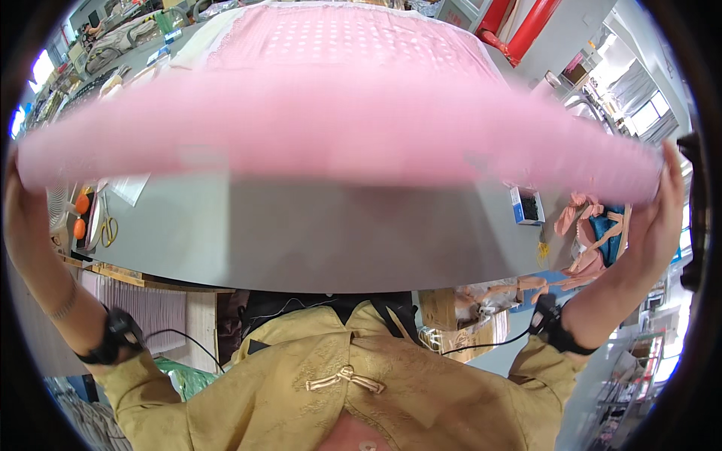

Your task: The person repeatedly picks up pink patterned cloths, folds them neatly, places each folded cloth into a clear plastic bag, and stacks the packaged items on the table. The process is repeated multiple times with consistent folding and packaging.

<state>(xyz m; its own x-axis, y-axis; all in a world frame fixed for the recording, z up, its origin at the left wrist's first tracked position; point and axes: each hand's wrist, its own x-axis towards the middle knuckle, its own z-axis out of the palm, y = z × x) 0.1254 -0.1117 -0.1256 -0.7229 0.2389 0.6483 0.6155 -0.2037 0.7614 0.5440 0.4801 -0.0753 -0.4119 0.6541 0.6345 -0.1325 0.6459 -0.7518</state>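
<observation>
A long band of pink cloth [338, 128], smeared by motion, stretches across the view between my two raised hands, above the grey table. My left hand [21, 199] grips its left end at the far left rim of the view, where most of its fingers are hidden. At the right end, my right hand [668, 180] holds the cloth with the fingers pressed against its edge. Beyond the band, a pink cloth with white dots [353, 36] lies spread over the far part of the table; whether the two are one piece is hidden.
Gold-handled scissors [110, 231] and orange-handled tools [80, 214] lie on the grey table [301, 248] at left. At right stand a small box of dark bits [528, 207] and a heap of pink and blue fabric [602, 233]. A red pipe [526, 34] rises behind.
</observation>
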